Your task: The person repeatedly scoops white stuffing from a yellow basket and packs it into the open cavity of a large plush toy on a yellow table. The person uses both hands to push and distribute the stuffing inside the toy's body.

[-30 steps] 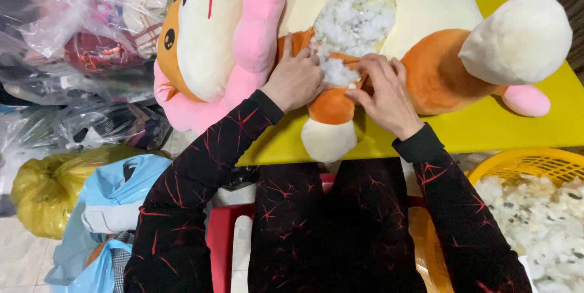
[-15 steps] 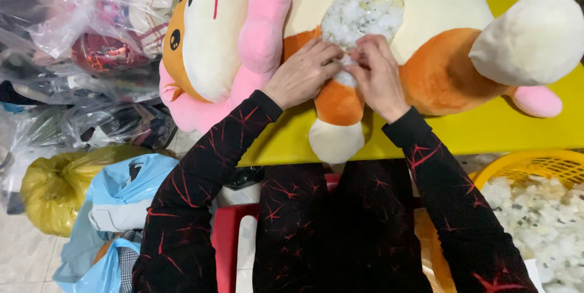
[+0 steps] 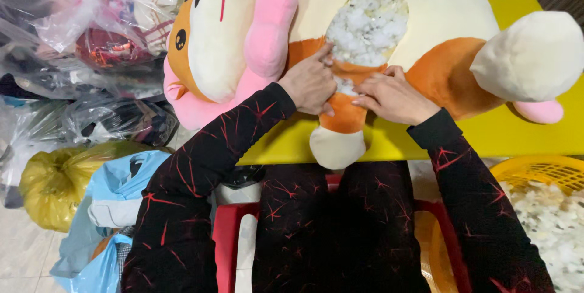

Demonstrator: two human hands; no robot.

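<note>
A large plush toy in cream, orange and pink lies on a yellow table. An open seam in its body shows white stuffing. My left hand rests on the orange fabric just left of the opening, its index finger pointing up at the seam's edge. My right hand lies flat on the orange limb below the opening, fingertips by a small tuft of stuffing. Neither hand visibly grips anything. Both arms wear black sleeves with red streaks.
A yellow basket of loose white stuffing stands at the lower right. Clear plastic bags pile up at the left, with a yellow bag and blue bags on the floor. A red stool is under me.
Both hands have come away from the seam, where their fingertips were pinching stuffing, and now lie lower on the orange fabric. The view has shifted slightly.
</note>
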